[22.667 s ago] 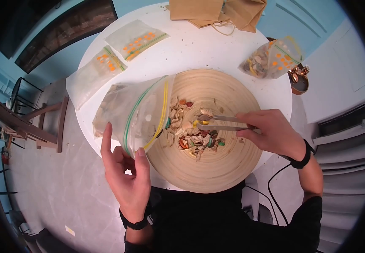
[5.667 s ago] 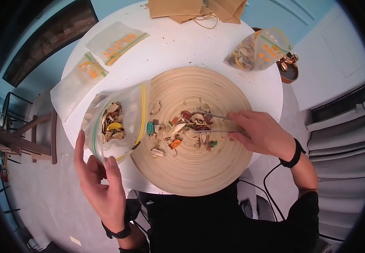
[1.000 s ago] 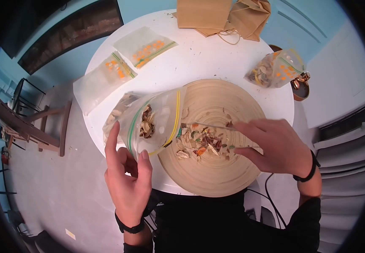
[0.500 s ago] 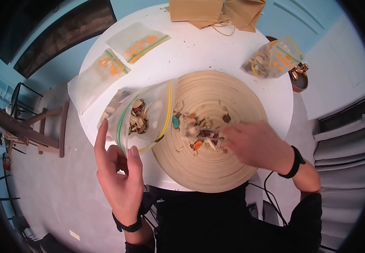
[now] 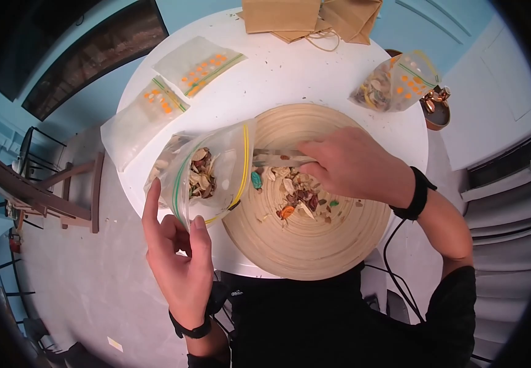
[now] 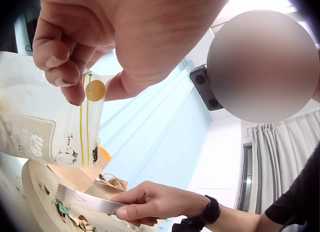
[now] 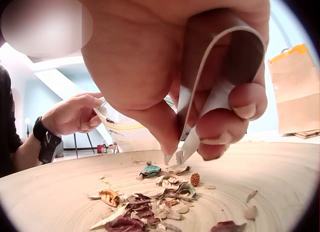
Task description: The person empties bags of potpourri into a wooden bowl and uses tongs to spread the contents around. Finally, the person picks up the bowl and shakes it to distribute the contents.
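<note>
My left hand (image 5: pixel 182 264) pinches the near edge of a clear zip bag (image 5: pixel 225 144), keeping its mouth spread toward the plate. Dried potpourri (image 5: pixel 201 175) shows inside the bag. In my right hand (image 5: pixel 357 168) is a pair of flat metal tongs (image 5: pixel 277 157), gripped between thumb and fingers. The tips point left, close to the bag's mouth; the right wrist view shows the tongs' bent end (image 7: pixel 230 29) and their arms close together at the tips. Below lies a loose heap of potpourri (image 7: pixel 150 207) with a teal piece (image 5: pixel 257 180) and an orange piece (image 5: pixel 287 212).
A round wooden plate (image 5: pixel 305 257) sits on a white round table (image 5: pixel 277 73). Two flat zip bags (image 5: pixel 201 61) lie at the back left, and a filled zip bag (image 5: pixel 394 86) stands at the right. Brown paper bags (image 5: pixel 284 15) are at the far edge.
The right hand has carried the tongs from the heap's right side up and left toward the bag mouth. The heap is smaller than in the oldest frame. The left hand keeps its hold.
</note>
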Motion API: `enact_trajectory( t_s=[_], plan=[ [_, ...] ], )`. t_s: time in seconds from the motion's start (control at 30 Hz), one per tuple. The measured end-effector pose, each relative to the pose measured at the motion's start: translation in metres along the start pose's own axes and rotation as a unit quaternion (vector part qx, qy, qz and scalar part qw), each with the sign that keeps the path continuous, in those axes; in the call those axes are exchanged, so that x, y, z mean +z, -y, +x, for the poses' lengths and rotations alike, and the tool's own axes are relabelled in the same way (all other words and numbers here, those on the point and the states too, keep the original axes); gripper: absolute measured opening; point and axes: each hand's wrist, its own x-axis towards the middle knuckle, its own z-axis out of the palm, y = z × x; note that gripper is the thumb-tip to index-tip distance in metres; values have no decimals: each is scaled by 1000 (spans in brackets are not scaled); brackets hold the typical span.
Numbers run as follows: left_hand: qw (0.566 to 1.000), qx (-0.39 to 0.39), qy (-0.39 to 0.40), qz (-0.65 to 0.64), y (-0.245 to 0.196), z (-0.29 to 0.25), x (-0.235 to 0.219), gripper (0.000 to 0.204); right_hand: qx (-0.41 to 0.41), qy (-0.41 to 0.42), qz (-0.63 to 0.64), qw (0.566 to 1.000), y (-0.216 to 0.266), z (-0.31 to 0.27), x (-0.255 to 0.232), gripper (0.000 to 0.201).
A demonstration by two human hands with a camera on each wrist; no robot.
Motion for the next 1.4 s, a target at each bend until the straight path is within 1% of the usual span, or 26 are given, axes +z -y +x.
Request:
enact_trajectory(
  t_s=[0.07, 0.13, 0.17, 0.23, 0.27, 0.33, 0.37, 0.43, 0.47, 0.5, 0.57, 0.6, 0.67, 0.7, 0.73, 0.8, 0.87, 0.9, 0.97, 1.0, 1.07, 1.1, 1.17, 1.3, 1.37, 1.4],
  plan=[
    [1000, -4, 7, -4, 1, -1, 1, 60, 6, 17, 0, 1000, -3, -9, -2, 18],
    [1000, -13, 9, -13, 2, 0, 1, 60, 66, 61, 29, 996, -3, -26, -11, 18],
    [1000, -15, 12, -16, 3, 0, 1, 60, 69, 65, 28, 995, -3, -35, -15, 18],
    [1000, -9, 13, -14, 5, 1, 0, 60, 126, 118, 22, 985, -6, -51, -24, 19],
    [1000, -5, 14, -17, 6, 1, 0, 61, 128, 121, 20, 984, -10, -57, -30, 19],
    [1000, -10, 14, -18, 5, 0, -1, 61, 156, 121, 81, 977, -16, -68, -37, 27],
    [1000, -12, 10, -18, 5, 1, -1, 61, 156, 120, 82, 977, -22, -69, -38, 27],
    [1000, -10, 8, -4, 6, 0, -2, 61, 152, 111, 106, 977, -40, -67, -32, 34],
    [1000, -5, 3, 4, 6, 0, -1, 60, 134, 93, 116, 980, -49, -63, -26, 34],
    [1000, 1, 5, 6, 6, 0, 1, 60, 135, 88, 117, 980, -55, -56, -24, 34],
    [1000, 0, -4, 8, 5, 0, 0, 60, 115, 109, 105, 982, -60, -36, -19, 31],
    [1000, 6, -4, 10, 5, 0, 0, 60, 115, 102, 106, 982, -64, -27, -13, 31],
    [1000, 1, -13, 22, 7, 0, -1, 60, 58, 62, 116, 990, -69, -14, 0, 29],
    [1000, 6, -12, 23, 7, 0, -2, 60, 60, 57, 117, 990, -65, -12, 0, 29],
    [999, 3, -17, 28, 7, 0, -2, 60, 59, 53, 122, 989, -61, -12, 1, 23],
    [999, -2, -20, 33, 7, 1, -1, 59, 61, 51, 128, 989, -54, -19, -1, 21],
    [999, 1, -31, 8, 7, 0, 0, 58, 72, 137, 102, 983, -46, -34, -11, 18],
    [1000, -1, -28, 7, 6, 0, 2, 58, 75, 139, 103, 982, -43, -43, -16, 18],
    [999, 1, -39, -6, 3, 1, 7, 61, 107, 104, 115, 982, -38, -63, -24, 17],
    [999, 0, -36, -8, 4, 1, 9, 61, 111, 106, 114, 982, -39, -72, -24, 17],
    [999, 11, -36, -19, 6, 1, 10, 61, 137, -6, 55, 989, -43, -89, -26, 19],
    [999, 10, -35, -20, 7, 1, 9, 61, 138, -5, 54, 989, -44, -95, -27, 19],
    [999, 17, -26, -8, 9, 2, 8, 61, 172, -8, -86, 981, -43, -106, -28, 21],
    [999, 9, -37, -26, 4, 2, 13, 61, 145, -5, -82, 986, -26, -108, -13, 23],
    [999, 6, -40, -30, 3, 2, 12, 60, 106, -11, -32, 994, -17, -102, -1, 27],
    [999, 6, -40, -29, 4, 2, 11, 60, 108, 21, -18, 994, -12, -98, -2, 30]
  ],
)
